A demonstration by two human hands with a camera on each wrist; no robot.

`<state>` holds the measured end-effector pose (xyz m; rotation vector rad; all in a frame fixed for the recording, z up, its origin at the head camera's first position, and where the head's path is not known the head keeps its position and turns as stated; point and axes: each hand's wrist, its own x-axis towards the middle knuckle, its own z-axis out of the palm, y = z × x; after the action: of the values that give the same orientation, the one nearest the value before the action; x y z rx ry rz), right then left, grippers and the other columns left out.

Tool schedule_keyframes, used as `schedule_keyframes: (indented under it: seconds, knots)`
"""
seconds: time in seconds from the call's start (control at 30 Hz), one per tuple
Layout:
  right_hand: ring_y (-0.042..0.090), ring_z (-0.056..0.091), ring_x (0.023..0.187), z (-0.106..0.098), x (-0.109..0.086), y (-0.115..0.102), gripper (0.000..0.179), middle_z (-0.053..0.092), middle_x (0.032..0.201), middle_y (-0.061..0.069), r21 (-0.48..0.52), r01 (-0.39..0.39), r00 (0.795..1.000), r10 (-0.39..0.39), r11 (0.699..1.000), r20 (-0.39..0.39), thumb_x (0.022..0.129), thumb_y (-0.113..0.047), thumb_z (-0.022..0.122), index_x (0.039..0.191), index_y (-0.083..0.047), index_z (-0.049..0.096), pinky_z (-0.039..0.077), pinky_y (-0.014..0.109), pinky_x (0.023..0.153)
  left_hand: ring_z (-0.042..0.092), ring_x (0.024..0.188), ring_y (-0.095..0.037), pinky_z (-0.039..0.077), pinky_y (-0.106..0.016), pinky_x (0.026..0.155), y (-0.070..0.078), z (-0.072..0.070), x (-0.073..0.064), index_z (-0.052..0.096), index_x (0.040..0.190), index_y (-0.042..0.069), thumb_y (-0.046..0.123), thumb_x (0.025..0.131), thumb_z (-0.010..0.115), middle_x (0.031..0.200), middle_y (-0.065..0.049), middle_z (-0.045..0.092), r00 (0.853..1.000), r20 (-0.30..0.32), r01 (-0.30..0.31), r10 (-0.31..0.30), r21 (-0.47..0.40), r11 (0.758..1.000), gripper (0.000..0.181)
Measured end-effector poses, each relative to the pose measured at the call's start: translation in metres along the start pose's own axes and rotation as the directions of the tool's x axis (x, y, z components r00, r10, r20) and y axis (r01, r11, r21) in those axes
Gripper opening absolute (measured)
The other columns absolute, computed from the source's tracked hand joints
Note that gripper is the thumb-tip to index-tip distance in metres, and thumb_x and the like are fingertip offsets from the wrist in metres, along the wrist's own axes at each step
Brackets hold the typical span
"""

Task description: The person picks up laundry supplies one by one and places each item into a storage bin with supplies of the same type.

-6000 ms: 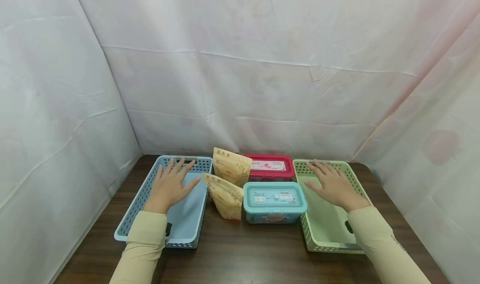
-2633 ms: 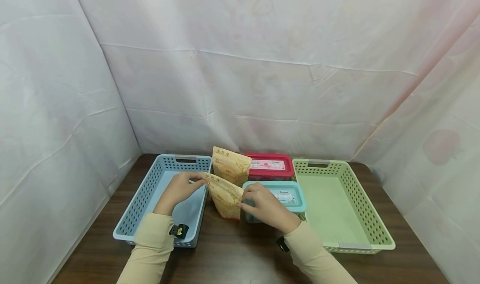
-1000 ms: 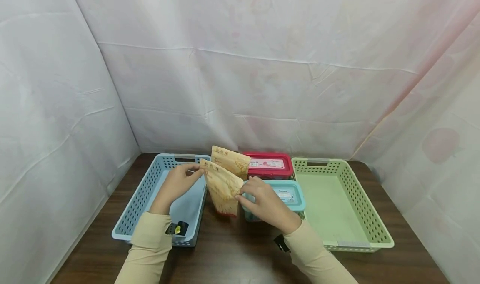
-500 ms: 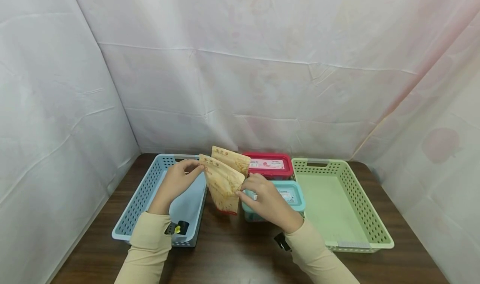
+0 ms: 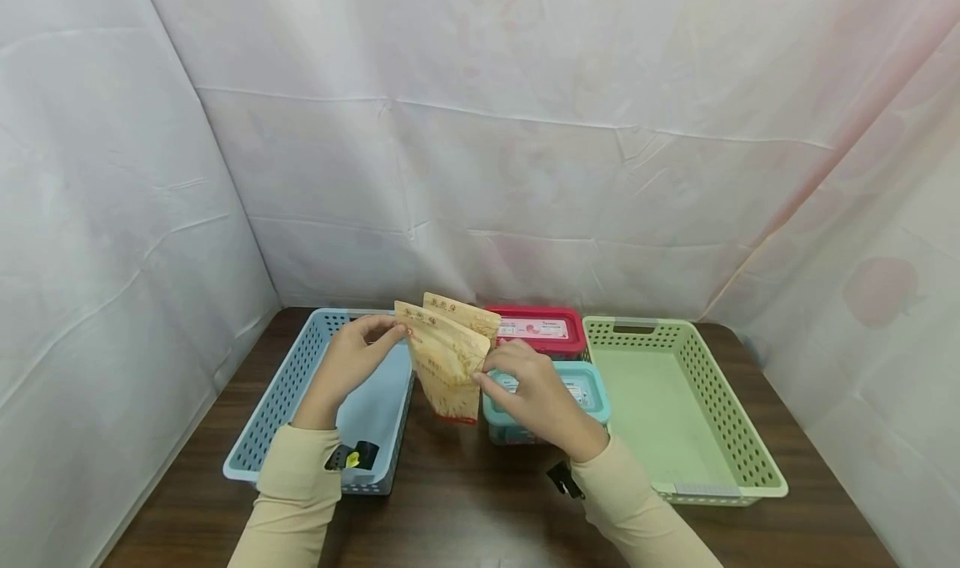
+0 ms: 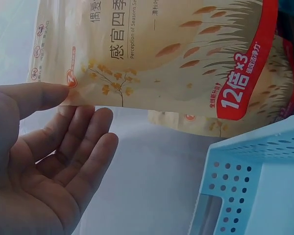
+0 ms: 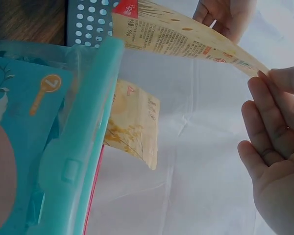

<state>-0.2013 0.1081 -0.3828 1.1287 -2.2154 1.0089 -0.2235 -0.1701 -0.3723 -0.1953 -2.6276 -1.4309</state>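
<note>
A cream pouch with plant prints and a red lower band hangs between my two hands in the head view, lifted off the table. My left hand pinches its left edge near the top between thumb and fingers. On the other side, my right hand pinches the right edge. The left wrist view shows the printed front of the pouch with the left thumb lying on it. Seen edge-on in the right wrist view, the pouch is thin. A second pouch stands behind, partly hidden.
A blue basket is at the left and a green basket at the right. Between them stand a teal lidded box, partly behind the right hand, and a red lidded box farther back. White cloth encloses the dark wooden table.
Both hands came from over the baskets to the front pouch and gripped its edges. Over the last second the pouch has risen, moving slightly left at its top. Boxes and baskets stayed put.
</note>
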Motion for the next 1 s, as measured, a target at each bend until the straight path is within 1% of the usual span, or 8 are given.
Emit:
schedule_keyframes:
  seconds: [0.13, 0.27, 0.37, 0.43, 0.6, 0.77, 0.9, 1.0]
  knots:
    - [0.011, 0.059, 0.090, 0.000, 0.001, 0.001, 0.008, 0.069, 0.089, -0.004, 0.010, -0.047, 0.999, 0.047, 0.999, -0.013, 0.086, -0.012, 0.081, 0.091, -0.009, 0.075, 0.056, 0.028, 0.078, 0.060, 0.114, -0.031, 0.050, -0.052, 0.091, -0.001, -0.002, -0.001, 0.069, 0.124, 0.006, 0.039, 0.100, 0.062, 0.123, -0.013, 0.066, 1.000, 0.001, 0.013, -0.013, -0.050, 0.999, 0.041]
    - [0.013, 0.062, 0.090, 0.002, 0.001, 0.003, 0.008, 0.070, 0.091, -0.003, 0.027, -0.103, 0.994, 0.104, 0.994, -0.019, 0.087, -0.013, 0.080, 0.092, -0.009, 0.075, 0.057, 0.031, 0.079, 0.056, 0.121, -0.033, 0.047, -0.055, 0.098, -0.004, -0.003, -0.002, 0.068, 0.125, 0.004, 0.039, 0.100, 0.063, 0.127, -0.015, 0.064, 1.000, 0.003, 0.014, -0.014, -0.121, 0.993, 0.043]
    - [0.011, 0.064, 0.090, 0.002, 0.001, 0.004, 0.008, 0.070, 0.094, -0.004, 0.047, -0.158, 0.987, 0.159, 0.986, -0.015, 0.089, -0.013, 0.079, 0.094, -0.010, 0.074, 0.058, 0.031, 0.081, 0.058, 0.122, -0.033, 0.044, -0.056, 0.103, -0.006, -0.003, -0.003, 0.066, 0.127, 0.003, 0.040, 0.099, 0.064, 0.130, -0.016, 0.062, 1.000, 0.009, 0.028, -0.027, -0.172, 0.985, 0.046]
    - [0.009, 0.064, 0.090, 0.002, 0.001, 0.004, 0.007, 0.070, 0.095, -0.005, 0.055, -0.180, 0.983, 0.181, 0.982, -0.014, 0.090, -0.014, 0.078, 0.094, -0.011, 0.074, 0.057, 0.029, 0.081, 0.060, 0.119, -0.033, 0.043, -0.057, 0.104, -0.006, -0.003, -0.003, 0.065, 0.128, 0.003, 0.040, 0.099, 0.064, 0.130, -0.016, 0.062, 0.999, 0.009, 0.038, -0.037, -0.200, 0.979, 0.047]
    - [0.006, 0.063, 0.089, 0.002, 0.002, 0.004, 0.005, 0.069, 0.094, -0.006, 0.059, -0.183, 0.982, 0.185, 0.981, -0.024, 0.090, -0.013, 0.077, 0.093, -0.011, 0.074, 0.057, 0.028, 0.081, 0.063, 0.116, -0.034, 0.040, -0.059, 0.106, -0.007, -0.002, -0.002, 0.065, 0.128, 0.002, 0.039, 0.099, 0.064, 0.131, -0.017, 0.061, 0.999, 0.004, 0.039, -0.039, -0.226, 0.973, 0.046]
    - [0.007, 0.061, 0.088, 0.003, 0.004, 0.005, 0.004, 0.067, 0.093, -0.007, 0.092, -0.186, 0.981, 0.190, 0.978, -0.034, 0.092, -0.013, 0.075, 0.093, -0.010, 0.072, 0.057, 0.032, 0.079, 0.062, 0.116, -0.036, 0.038, -0.061, 0.107, -0.007, -0.002, -0.002, 0.064, 0.127, 0.002, 0.038, 0.100, 0.064, 0.130, -0.017, 0.059, 1.000, 0.001, 0.022, -0.022, -0.241, 0.970, 0.045]
    - [0.009, 0.061, 0.087, 0.005, 0.004, 0.008, 0.006, 0.063, 0.092, -0.007, 0.150, -0.234, 0.970, 0.242, 0.961, -0.037, 0.095, -0.015, 0.071, 0.095, -0.009, 0.070, 0.057, 0.032, 0.079, 0.061, 0.117, -0.034, 0.042, -0.057, 0.106, -0.007, -0.002, -0.003, 0.064, 0.126, 0.001, 0.036, 0.100, 0.064, 0.128, -0.017, 0.060, 1.000, 0.004, 0.008, -0.007, -0.279, 0.960, 0.044]
    - [0.010, 0.061, 0.086, 0.006, 0.004, 0.010, 0.007, 0.062, 0.091, -0.006, 0.202, -0.293, 0.952, 0.304, 0.935, -0.026, 0.097, -0.017, 0.069, 0.097, -0.010, 0.068, 0.057, 0.030, 0.080, 0.060, 0.117, -0.032, 0.046, -0.050, 0.103, -0.007, -0.002, -0.004, 0.063, 0.127, 0.000, 0.036, 0.099, 0.065, 0.127, -0.017, 0.060, 1.000, 0.009, 0.014, -0.012, -0.300, 0.954, 0.045]
